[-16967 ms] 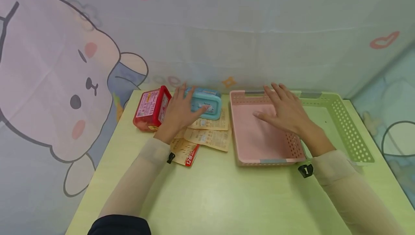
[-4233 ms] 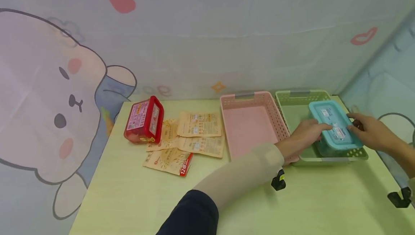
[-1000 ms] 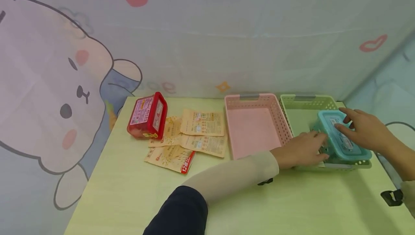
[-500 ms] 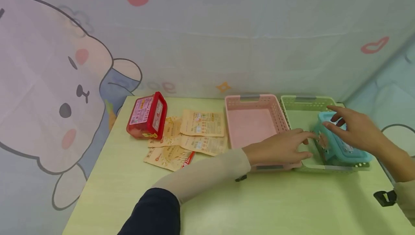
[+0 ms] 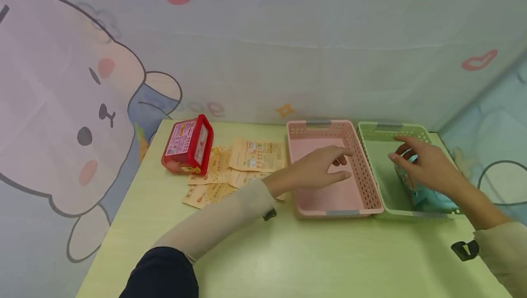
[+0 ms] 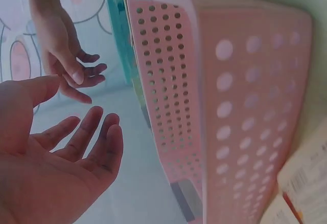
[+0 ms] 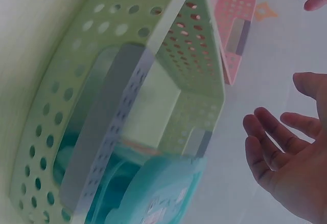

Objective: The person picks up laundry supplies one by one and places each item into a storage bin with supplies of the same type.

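Note:
My left hand (image 5: 314, 167) hovers over the pink basket (image 5: 335, 213), fingers loosely bent and holding nothing. My right hand (image 5: 430, 165) hangs above the green basket (image 5: 380, 170), relaxed, with nothing in its grasp. Beneath it a teal lidded box (image 5: 440, 200) stands inside that basket against its right side, partly hidden by the hand in the head view. The right wrist view shows the teal box (image 7: 158, 193) behind the basket's near wall, apart from the right hand (image 7: 291, 152). In the left wrist view the left hand (image 6: 66, 162) is palm up beside the pink basket's perforated wall (image 6: 240, 106).
A red-lidded tub (image 5: 187, 146) stands at the table's back left. Several tan pouches (image 5: 259, 154) lie overlapping between it and the pink basket; my left sleeve covers some. A printed curtain (image 5: 263, 46) hangs behind the table (image 5: 296, 257).
Over about four seconds the teal box has been lowered into the green basket and let go. In the last second my left hand has swung left over the pink basket; the right hand has drawn left.

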Tool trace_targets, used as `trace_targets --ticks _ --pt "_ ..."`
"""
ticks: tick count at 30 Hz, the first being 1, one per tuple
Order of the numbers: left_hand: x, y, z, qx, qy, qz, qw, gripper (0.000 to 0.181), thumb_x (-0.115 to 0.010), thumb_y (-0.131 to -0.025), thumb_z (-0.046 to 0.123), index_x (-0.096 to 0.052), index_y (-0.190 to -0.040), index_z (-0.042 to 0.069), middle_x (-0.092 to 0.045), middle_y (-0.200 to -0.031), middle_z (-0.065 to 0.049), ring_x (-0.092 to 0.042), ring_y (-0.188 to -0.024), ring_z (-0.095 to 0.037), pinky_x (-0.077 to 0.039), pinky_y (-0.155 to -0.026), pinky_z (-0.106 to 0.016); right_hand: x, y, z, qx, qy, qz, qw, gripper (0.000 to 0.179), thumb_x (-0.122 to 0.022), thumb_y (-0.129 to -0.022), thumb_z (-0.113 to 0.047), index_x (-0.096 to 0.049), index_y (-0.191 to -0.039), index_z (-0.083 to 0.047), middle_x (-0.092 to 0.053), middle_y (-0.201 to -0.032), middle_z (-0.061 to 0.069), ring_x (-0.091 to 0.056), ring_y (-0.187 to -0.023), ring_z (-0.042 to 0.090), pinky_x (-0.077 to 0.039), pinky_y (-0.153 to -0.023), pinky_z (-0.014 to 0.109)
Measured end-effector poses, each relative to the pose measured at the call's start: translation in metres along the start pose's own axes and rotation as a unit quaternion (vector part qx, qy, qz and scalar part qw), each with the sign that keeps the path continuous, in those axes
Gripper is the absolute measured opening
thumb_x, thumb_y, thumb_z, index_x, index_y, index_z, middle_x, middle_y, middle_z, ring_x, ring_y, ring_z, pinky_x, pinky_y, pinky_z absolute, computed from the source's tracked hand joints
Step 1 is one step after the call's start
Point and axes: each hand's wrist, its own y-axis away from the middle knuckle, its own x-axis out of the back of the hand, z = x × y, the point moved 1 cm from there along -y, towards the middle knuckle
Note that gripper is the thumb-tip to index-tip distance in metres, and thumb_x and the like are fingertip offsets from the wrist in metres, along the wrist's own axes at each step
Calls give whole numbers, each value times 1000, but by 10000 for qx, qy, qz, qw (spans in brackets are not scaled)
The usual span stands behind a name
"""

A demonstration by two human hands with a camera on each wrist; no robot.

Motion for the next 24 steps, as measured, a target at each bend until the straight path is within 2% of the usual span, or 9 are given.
trace_targets --ticks 6,11,17,24 --pt "16 21 -10 356 10 216 9991 56 -62 -109 34 -48 -156 7 -63 -136 -5 -61 -125 -17 -48 -103 -24 -6 -12 -12 -17 -372 138 9992 51 -67 -107 -24 -54 -149 2 -72 -114 17 -73 -92 33 -56 -70 29" --pt "28 36 -16 728 111 476 9961 55 -63 -108 36 -49 -155 10 -63 -139 -5 -61 -125 -17 -50 -104 -28 -12 -18 -22 -234 -729 54 9971 56 -64 -108 -27 -49 -154 2 -69 -121 20 -71 -98 36 -54 -73 24" --pt "43 48 -23 889 195 710 9933 56 -63 -108 34 -48 -156 11 -60 -143 -8 -61 -126 -20 -50 -104 -32 -19 -25 -35 -369 -1180 -88 9923 61 -63 -109 -28 -42 -159 1 -65 -126 19 -68 -106 37 -51 -74 20" --pt "55 65 -31 1112 128 1062 9880 58 -66 -106 37 -50 -156 14 -56 -142 -5 -58 -128 -22 -51 -102 -38 -27 -36 -46 -202 -1196 -101 9926 61 -65 -108 -26 -43 -159 -1 -66 -126 18 -68 -107 35 -52 -75 20"
